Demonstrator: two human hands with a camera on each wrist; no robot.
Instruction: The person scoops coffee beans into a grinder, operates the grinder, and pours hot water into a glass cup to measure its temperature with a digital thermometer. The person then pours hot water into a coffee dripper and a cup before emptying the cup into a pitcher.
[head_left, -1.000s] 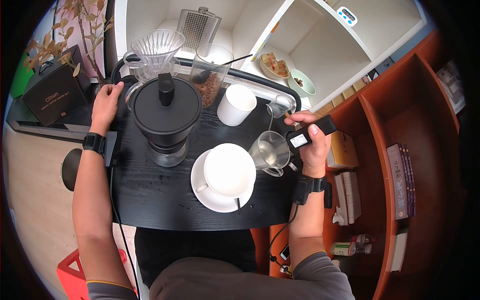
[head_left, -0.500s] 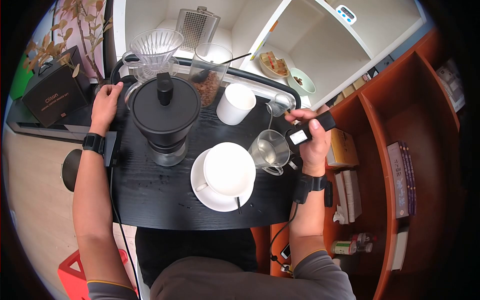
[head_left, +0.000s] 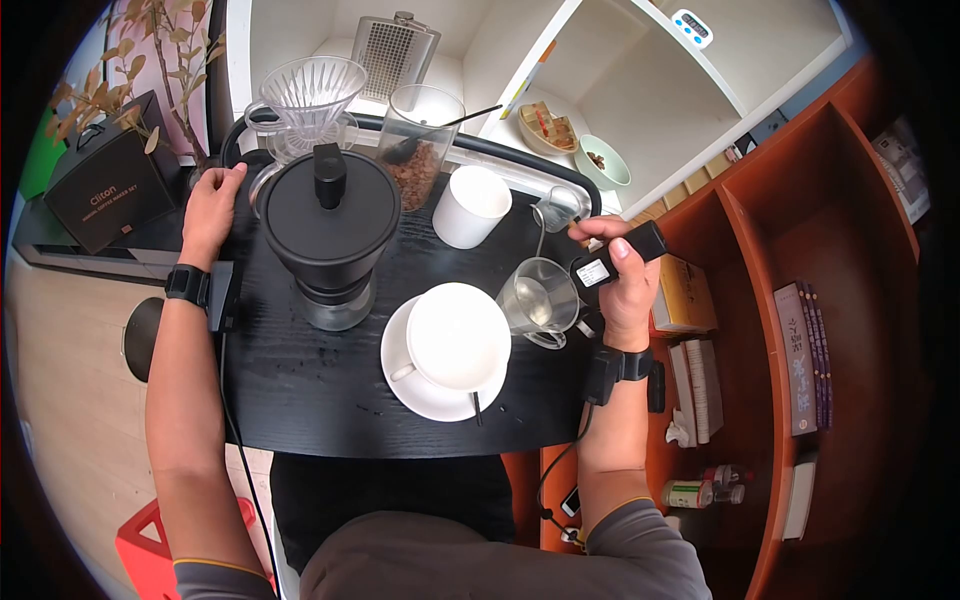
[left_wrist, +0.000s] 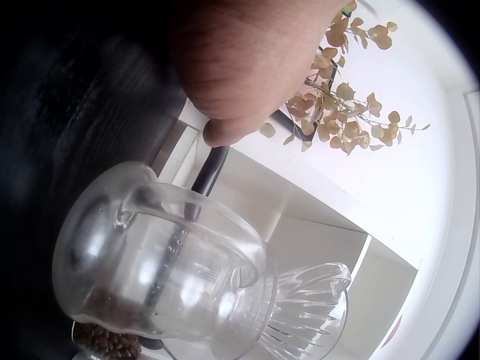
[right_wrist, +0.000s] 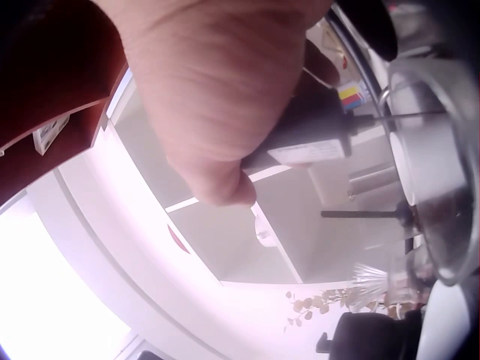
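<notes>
My right hand (head_left: pixel 630 305) grips a black handheld milk frother (head_left: pixel 645 242) with a white label. Its thumb lies along the body, and in the right wrist view a thin shaft (right_wrist: pixel 401 116) runs from it over the glass mug. That clear mug (head_left: pixel 512 305) stands on the black tabletop with some liquid in it. At the table's left side, my left hand (head_left: pixel 208 218) holds the black rail (left_wrist: pixel 208 176), fingers mostly hidden. Left of the mug, a wide white cup (head_left: pixel 458 335) sits on a saucer (head_left: pixel 412 400) with a dark stick beside it.
A black coffee grinder (head_left: pixel 335 215) stands before a clear dripper (head_left: pixel 313 92) on a glass server (left_wrist: pixel 187 262). Behind are a jar (head_left: pixel 418 180) of brown pieces, a white mug (head_left: pixel 473 207) and a small glass (head_left: pixel 558 207). An orange-brown bookcase (head_left: pixel 740 300) borders the right.
The frother tilts very slightly in my right hand. My left hand and the things on the table stay where they were.
</notes>
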